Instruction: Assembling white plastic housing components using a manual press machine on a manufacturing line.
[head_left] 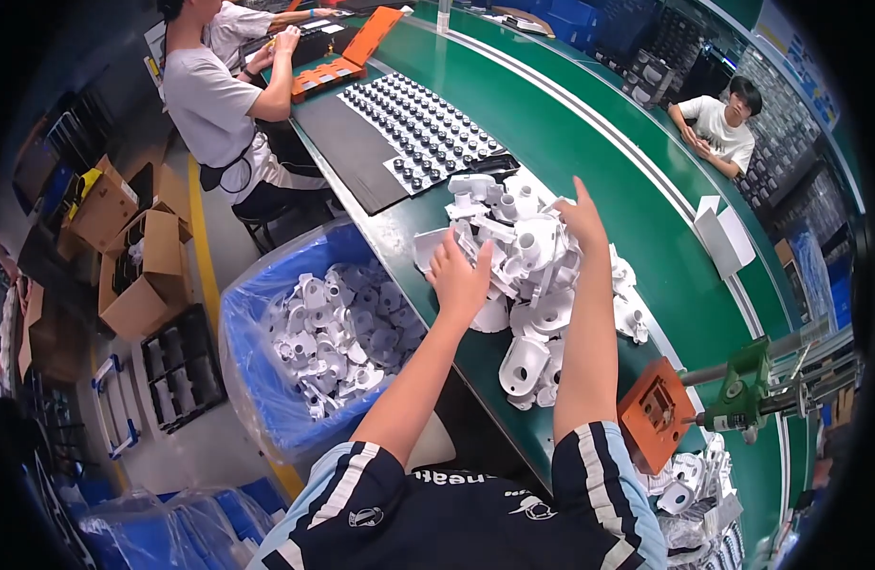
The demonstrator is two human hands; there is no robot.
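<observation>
A heap of white molded plastic parts (pixel 537 242), with round holes and short tubes, is piled on the green work table (pixel 660 313). At the pile's left side my left hand (pixel 461 275) has its fingers spread and touches or nearly touches the parts. My right hand (pixel 583 223) reaches over the right side of the heap, its index finger stretched out; its other fingers are partly hidden. Neither hand visibly grips a part. One larger part with an oval opening (pixel 526 369) lies at the near end of the heap.
A blue lined bin (pixel 252 380) of similar parts stands left of the table. Beyond the heap lies a sheet with rows of black round pieces (pixel 423 133). An orange fixture (pixel 654 415) and green machine (pixel 741 385) are at right. Co-workers sit far left and far right.
</observation>
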